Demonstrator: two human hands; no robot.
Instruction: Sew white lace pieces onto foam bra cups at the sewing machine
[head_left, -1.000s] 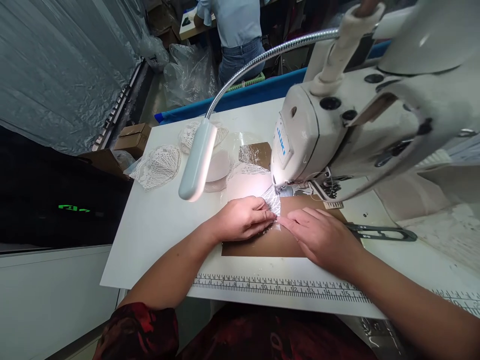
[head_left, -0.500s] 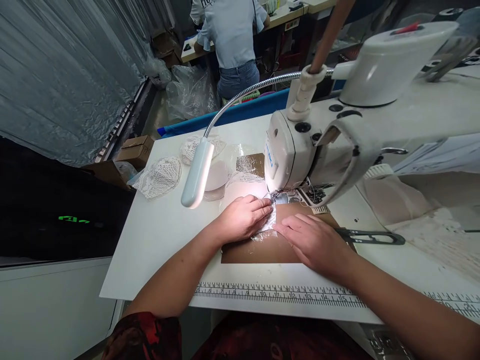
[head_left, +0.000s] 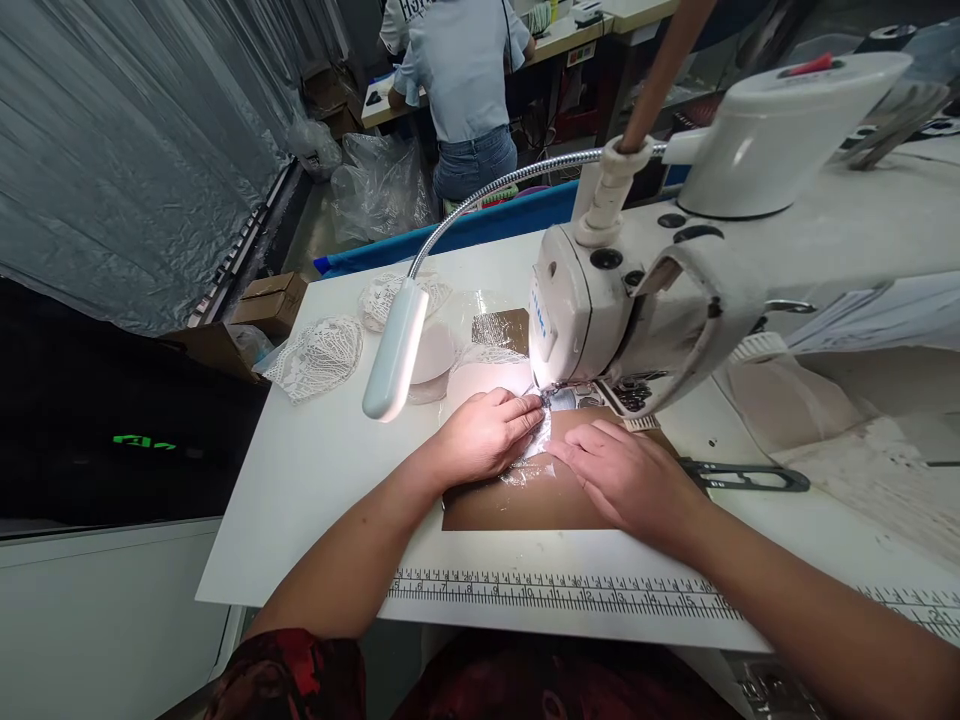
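Note:
White lace fabric (head_left: 537, 440) lies under the needle end of a white sewing machine (head_left: 564, 305). My left hand (head_left: 491, 432) rests flat over its left part, fingers stretched toward the presser foot and pressing it down. At the fabric's lower right edge, my right hand (head_left: 626, 470) has its fingers curled together, thumb and forefinger tips on the edge. The grip itself is partly hidden. Under both hands is a brown sheet (head_left: 525, 512) with a shiny clear film. A pale lace-edged cup piece (head_left: 480, 378) sits just beyond my left hand.
Lace cups (head_left: 319, 358) and pale round pads (head_left: 433, 358) lie at the left. A lamp (head_left: 395, 350) hangs over the table. Black thread snips (head_left: 750, 476) lie right of my right hand. A ruler strip (head_left: 555, 592) runs along the front edge. Another person (head_left: 469, 80) sits beyond.
The lace fabric has shifted slightly toward the needle, its lower edge drawing a little away from me. Both hands stay nearly in place.

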